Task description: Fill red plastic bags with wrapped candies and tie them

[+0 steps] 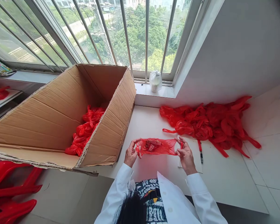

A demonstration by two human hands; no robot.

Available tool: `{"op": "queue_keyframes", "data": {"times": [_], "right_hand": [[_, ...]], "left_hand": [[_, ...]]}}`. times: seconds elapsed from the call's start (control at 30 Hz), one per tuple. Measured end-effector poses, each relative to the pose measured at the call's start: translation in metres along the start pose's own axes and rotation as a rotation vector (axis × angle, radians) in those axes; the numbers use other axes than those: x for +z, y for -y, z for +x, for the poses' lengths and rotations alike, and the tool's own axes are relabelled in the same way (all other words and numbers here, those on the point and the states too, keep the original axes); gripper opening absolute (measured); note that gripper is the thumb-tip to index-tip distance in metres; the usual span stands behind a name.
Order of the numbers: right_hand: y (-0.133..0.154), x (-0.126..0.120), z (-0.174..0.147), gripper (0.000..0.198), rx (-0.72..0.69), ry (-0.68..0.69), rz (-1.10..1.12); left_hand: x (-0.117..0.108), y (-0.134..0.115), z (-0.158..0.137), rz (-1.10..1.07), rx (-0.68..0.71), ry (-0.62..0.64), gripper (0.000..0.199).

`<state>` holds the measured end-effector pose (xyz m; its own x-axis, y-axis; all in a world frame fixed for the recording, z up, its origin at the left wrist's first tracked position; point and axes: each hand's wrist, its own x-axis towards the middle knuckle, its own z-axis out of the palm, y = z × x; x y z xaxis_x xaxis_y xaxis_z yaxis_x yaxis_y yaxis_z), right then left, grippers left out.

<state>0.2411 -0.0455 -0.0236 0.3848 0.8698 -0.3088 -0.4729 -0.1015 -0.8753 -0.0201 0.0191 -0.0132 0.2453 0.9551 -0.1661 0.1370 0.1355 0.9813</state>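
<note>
A thin red plastic bag [158, 147] is stretched sideways between my two hands over the white table [149, 123]. Something with dark printing shows through its left half; I cannot make out what it is. My left hand [131, 153] pinches the bag's left end, fingers closed on the plastic. At the opposite end, my right hand [186, 155] grips the bag, with a red loop by its fingers. Beyond my right hand lies a heap of red plastic bags [205, 119], loose handles trailing from it.
A large open cardboard box [109, 130] stands at the left with several knotted red bags [84, 133] inside. A marker pen [201, 152] and white paper [196, 163] lie by my right hand. A white plastic bundle [155, 81] sits on the windowsill; red stools [12, 183] stand at lower left.
</note>
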Motion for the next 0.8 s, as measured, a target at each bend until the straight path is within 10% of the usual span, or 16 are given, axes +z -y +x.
{"op": "queue_keyframes", "data": {"times": [0.33,0.63,0.8], "right_hand": [[0.023,0.022,0.006,0.070,-0.436,-0.063,-0.695],[0.000,0.001,0.010,0.050,-0.303,-0.147,-0.765],[0.034,0.020,-0.006,0.038,-0.599,-0.379,-1.004]], "left_hand": [[0.006,-0.038,0.020,0.173,0.168,0.057,0.052],[0.018,-0.005,0.014,0.305,0.047,0.096,0.066],[0.022,-0.007,0.016,0.304,0.072,0.081,0.068]]}}
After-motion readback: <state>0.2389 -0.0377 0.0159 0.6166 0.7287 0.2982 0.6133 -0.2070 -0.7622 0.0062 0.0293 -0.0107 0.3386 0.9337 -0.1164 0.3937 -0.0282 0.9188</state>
